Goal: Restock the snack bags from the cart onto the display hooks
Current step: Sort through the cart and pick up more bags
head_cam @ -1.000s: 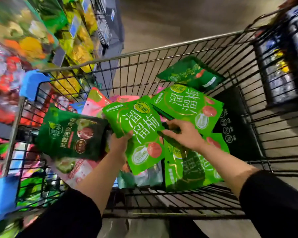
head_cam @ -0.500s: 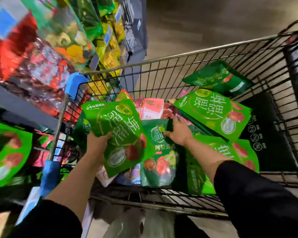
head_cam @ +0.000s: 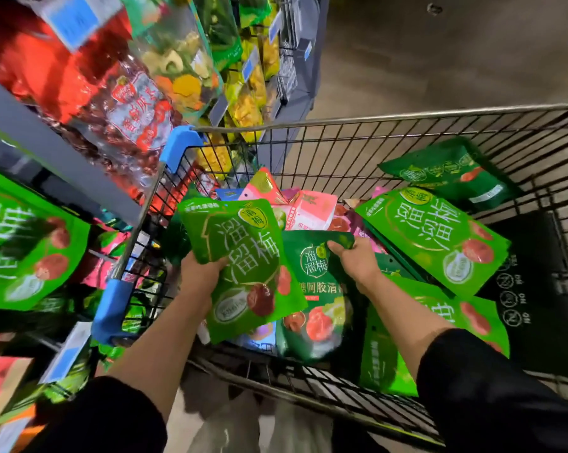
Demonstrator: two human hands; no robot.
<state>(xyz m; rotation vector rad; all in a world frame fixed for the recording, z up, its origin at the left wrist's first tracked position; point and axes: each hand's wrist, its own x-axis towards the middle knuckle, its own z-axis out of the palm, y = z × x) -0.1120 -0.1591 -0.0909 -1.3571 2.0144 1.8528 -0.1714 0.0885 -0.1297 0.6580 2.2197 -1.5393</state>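
We note a bright green snack bag [head_cam: 243, 263] raised, tilted, above the wire cart [head_cam: 341, 142]; a dark green bag [head_cam: 315, 289] stands beside it; further green bags [head_cam: 436, 237] lie inside.

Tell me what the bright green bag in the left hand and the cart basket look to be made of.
Bright green bag: apparently glossy printed plastic film, judging by its soft sheen and the way it bends in the left hand. Cart basket: looks like dark coated metal wire, a thin rigid grid under a paler, bare-looking top rail.
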